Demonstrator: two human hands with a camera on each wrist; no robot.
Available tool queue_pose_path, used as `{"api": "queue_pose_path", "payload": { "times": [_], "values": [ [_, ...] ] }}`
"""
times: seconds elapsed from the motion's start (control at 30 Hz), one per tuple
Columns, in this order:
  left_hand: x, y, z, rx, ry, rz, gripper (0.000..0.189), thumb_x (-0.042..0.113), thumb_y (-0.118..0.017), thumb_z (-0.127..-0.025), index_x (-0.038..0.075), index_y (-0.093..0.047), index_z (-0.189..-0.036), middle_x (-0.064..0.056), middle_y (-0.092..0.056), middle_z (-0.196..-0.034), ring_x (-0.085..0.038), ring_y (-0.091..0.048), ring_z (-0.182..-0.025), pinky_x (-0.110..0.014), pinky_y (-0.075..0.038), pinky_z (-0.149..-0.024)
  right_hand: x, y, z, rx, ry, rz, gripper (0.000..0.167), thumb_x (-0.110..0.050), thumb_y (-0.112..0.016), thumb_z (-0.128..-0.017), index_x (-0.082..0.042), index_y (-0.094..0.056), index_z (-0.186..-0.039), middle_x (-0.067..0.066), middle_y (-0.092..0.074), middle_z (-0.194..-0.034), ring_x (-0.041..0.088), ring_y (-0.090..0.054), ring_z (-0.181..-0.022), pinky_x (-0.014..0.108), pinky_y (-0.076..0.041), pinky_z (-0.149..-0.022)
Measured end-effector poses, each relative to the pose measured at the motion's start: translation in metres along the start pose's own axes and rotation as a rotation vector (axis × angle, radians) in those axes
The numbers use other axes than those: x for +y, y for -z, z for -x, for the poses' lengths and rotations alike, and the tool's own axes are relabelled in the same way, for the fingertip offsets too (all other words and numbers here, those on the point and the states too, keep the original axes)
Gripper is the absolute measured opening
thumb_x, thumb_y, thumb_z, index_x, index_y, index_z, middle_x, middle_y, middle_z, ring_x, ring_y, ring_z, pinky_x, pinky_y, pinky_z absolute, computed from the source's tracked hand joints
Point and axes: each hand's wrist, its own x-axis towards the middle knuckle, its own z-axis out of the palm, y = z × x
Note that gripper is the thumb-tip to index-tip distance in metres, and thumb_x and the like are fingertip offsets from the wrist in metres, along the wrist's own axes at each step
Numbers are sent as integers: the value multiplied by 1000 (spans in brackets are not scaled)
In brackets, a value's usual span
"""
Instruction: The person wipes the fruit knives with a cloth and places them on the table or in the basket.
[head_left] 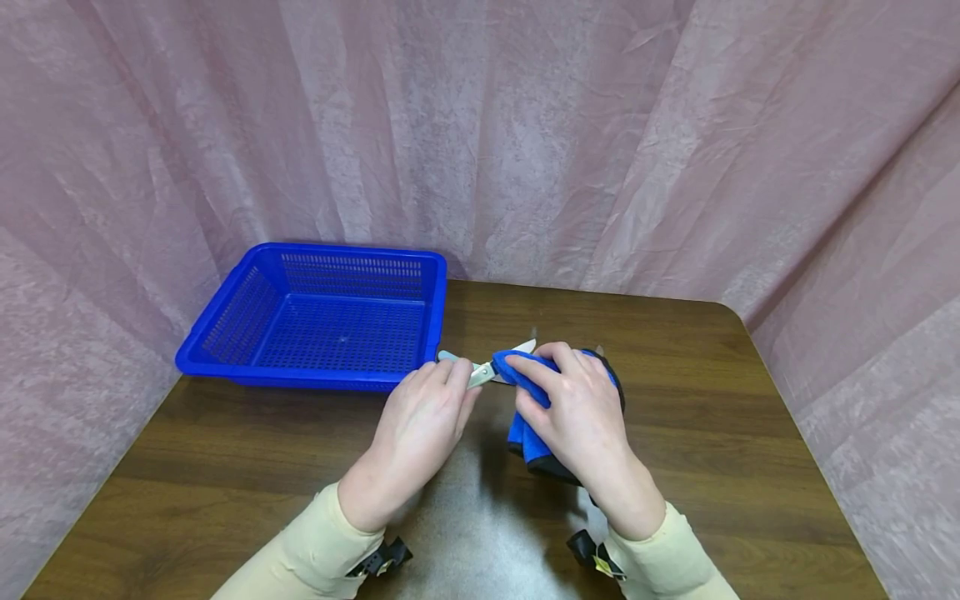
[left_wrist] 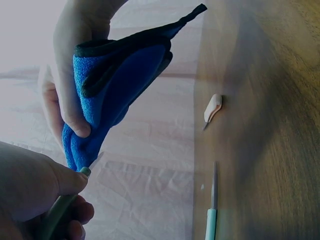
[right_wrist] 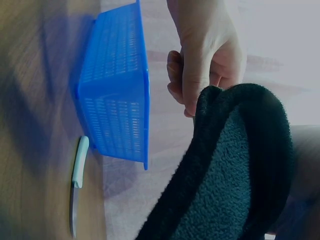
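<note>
My left hand [head_left: 423, 421] grips the pale green handle of a knife [head_left: 481, 377]. The blade slants up to the right, partly hidden behind a blue cloth with a dark border [head_left: 528, 437]. My right hand [head_left: 581, 408] pinches this folded cloth against the blade, thumb on the near side, and its loose end hangs below the fingers. In the left wrist view the cloth [left_wrist: 95, 115] reaches right to my left thumb. A second knife [right_wrist: 80, 162] with a mint handle lies on the table beyond my hands, close to the basket.
A blue plastic basket [head_left: 442, 308] with slotted walls stands at the back left, just past my left hand. On the wooden table [head_left: 697, 400] lies a small pale object with a thin dark tip [left_wrist: 213, 106]. Pink curtains [head_left: 480, 142] hang behind the table and at its sides.
</note>
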Motion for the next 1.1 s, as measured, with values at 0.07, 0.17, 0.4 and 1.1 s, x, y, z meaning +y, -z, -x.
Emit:
{"api": "queue_pose_path", "payload": {
  "times": [0.07, 0.17, 0.4, 1.1],
  "values": [
    [0, 0, 0, -4, -3, -1, 30, 18, -86, -98, 6, -58, -96, -6, -57, -76, -29, -57, -63, -39, -46, -56, 0, -1, 0, -1, -2, 2, 37, -17, -80, -92, -24, -84, -129, 8, -73, -116, 32, -73, -101, 54, -53, -102],
    [0, 0, 0, -7, -5, -4, 31, 18, -86, -98, 6, -58, -96, -5, -57, -76, -30, -57, -64, -40, -46, -56, 1, -1, 0, -4, -4, 5, 37, -17, -81, -93, -23, -84, -129, 9, -73, -116, 32, -73, -101, 54, -54, -101],
    [0, 0, 0, -21, 0, 1, 30, 18, -86, -98, 6, -59, -97, -5, -58, -77, -29, -57, -64, -40, -46, -56, 3, -1, 0, -6, -13, 14, 37, -18, -81, -93, -23, -84, -129, 9, -73, -117, 32, -74, -102, 54, -54, -99],
    [1, 2, 0, -36, 4, 20, 26, 17, -83, -100, 6, -59, -97, -4, -57, -77, -28, -56, -64, -39, -46, -56, 17, 4, -2, 38, -72, 17, 38, -15, -79, -92, -22, -84, -128, 13, -73, -116, 36, -72, -102, 56, -53, -100]
  ]
}}
